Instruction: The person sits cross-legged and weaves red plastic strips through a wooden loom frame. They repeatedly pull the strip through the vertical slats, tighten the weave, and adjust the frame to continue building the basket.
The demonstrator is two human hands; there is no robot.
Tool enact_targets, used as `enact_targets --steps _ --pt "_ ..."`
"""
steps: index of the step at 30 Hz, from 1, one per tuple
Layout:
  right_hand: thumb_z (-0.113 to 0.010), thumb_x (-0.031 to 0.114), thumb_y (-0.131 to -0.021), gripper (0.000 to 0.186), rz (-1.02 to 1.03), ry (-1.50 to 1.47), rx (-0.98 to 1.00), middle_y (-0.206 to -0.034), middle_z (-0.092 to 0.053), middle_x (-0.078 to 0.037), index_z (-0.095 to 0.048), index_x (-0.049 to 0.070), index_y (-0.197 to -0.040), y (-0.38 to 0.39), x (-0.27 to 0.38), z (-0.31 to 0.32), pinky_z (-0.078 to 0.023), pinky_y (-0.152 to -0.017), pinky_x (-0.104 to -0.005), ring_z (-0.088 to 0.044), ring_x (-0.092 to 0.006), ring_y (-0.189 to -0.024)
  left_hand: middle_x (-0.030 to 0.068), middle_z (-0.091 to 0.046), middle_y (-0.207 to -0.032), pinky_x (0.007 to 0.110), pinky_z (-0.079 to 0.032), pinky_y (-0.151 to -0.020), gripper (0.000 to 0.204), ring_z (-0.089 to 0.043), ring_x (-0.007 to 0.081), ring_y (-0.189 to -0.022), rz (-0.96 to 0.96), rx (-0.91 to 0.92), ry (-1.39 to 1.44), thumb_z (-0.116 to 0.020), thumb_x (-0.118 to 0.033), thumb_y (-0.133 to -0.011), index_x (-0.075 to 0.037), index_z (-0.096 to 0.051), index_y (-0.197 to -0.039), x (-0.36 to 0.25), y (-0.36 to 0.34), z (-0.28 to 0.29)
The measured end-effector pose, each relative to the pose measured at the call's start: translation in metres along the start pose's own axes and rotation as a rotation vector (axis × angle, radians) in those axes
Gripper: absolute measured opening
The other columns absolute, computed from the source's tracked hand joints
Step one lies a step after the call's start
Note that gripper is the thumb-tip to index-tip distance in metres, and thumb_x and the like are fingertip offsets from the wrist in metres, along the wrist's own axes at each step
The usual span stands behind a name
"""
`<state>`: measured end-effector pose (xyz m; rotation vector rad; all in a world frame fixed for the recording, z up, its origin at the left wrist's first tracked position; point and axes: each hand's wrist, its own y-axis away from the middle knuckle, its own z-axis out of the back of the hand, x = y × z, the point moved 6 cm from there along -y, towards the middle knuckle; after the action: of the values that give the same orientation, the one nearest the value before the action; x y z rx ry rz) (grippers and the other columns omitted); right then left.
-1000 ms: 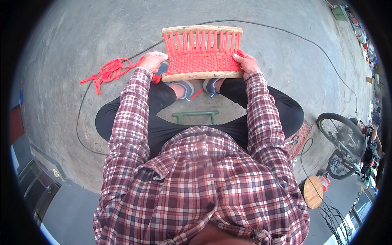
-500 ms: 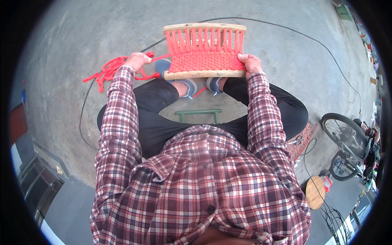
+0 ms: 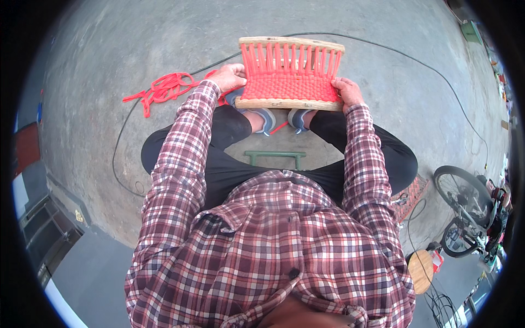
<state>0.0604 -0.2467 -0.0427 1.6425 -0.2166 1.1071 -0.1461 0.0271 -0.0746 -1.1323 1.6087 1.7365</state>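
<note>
A small wooden stool frame [image 3: 292, 40] stands tilted before my feet. Its seat [image 3: 290, 88] is closely woven from red strap in the near part; farther off, separate red strands stretch to the far rail. My left hand [image 3: 232, 78] is at the left edge of the weave, fingers closed on the red strap, though the piece between them is mostly hidden. My right hand [image 3: 348, 91] grips the right side of the stool by the near corner, thumb on top. A loose heap of red strap [image 3: 169, 87] lies on the floor left of my left hand.
A dark cable [image 3: 394, 47] curves over the concrete floor behind the stool and down the left. A green metal bar [image 3: 276, 153] shows between my legs. On the right are a wheeled bike-like thing [image 3: 462, 197], a round wooden piece [image 3: 420, 271] and coiled cables.
My left hand has come in rightward from out beside the stool, where it held the strap taut, to the weave's left edge. The right hand still holds the stool.
</note>
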Motion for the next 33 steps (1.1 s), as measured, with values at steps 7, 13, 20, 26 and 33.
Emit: enact_targets --steps 7,13,20,26,33 --pt "-0.059 0.008 -0.071 0.004 -0.082 0.088 -0.098 -0.065 -0.052 0.001 -0.06 0.005 -0.07 0.009 0.017 -0.002 -0.036 -0.049 -0.0268 -0.045 -0.0094 -0.058 -0.0042 -0.041 -0.065 0.021 -0.027 -0.044 0.007 -0.034 0.0047 -0.052 0.306 -0.109 0.191 -0.052 -0.014 -0.086 -0.007 -0.052 -0.083 0.002 0.011 0.003" --pt "-0.058 0.009 -0.068 0.007 -0.083 0.108 -0.145 -0.063 -0.052 -0.004 -0.059 0.002 -0.069 -0.008 0.011 0.002 -0.034 -0.045 -0.029 -0.046 -0.0127 -0.054 -0.0052 -0.039 -0.059 0.022 -0.019 -0.037 0.012 -0.029 0.004 -0.043 0.379 -0.249 0.136 -0.057 -0.02 -0.081 -0.008 -0.057 -0.084 -0.014 0.021 -0.001" --pt "-0.056 0.019 -0.067 0.034 0.108 0.499 -0.457 -0.084 -0.062 -0.029 -0.064 -0.008 -0.086 -0.009 0.009 0.012 -0.047 -0.068 -0.0374 -0.063 -0.0344 -0.078 0.0011 -0.05 -0.058 0.028 -0.026 -0.034 0.013 -0.037 0.0094 -0.039 0.229 -0.26 -0.128 -0.061 -0.016 -0.072 -0.004 -0.063 -0.074 -0.013 0.02 0.01" --pt "-0.06 0.016 -0.066 0.033 0.063 0.379 -0.468 -0.078 -0.064 -0.023 -0.063 -0.01 -0.085 0.004 0.003 0.014 -0.048 -0.066 -0.0354 -0.063 -0.0266 -0.073 0.0011 -0.051 -0.055 0.028 -0.028 -0.035 0.013 -0.039 0.0099 -0.038 0.338 -0.314 -0.005 -0.063 -0.016 -0.07 -0.004 -0.064 -0.073 0.014 0.028 0.02" --pt "-0.061 0.016 -0.067 0.03 0.079 0.38 -0.445 -0.077 -0.064 -0.021 -0.063 -0.01 -0.082 0.005 0.002 0.015 -0.047 -0.068 -0.0339 -0.062 -0.0223 -0.073 0.0055 -0.064 -0.074 0.029 -0.043 -0.062 0.016 -0.056 0.0134 -0.067 0.241 -0.289 -0.193 -0.063 -0.02 -0.073 -0.006 -0.068 -0.078 0.019 0.024 0.025"
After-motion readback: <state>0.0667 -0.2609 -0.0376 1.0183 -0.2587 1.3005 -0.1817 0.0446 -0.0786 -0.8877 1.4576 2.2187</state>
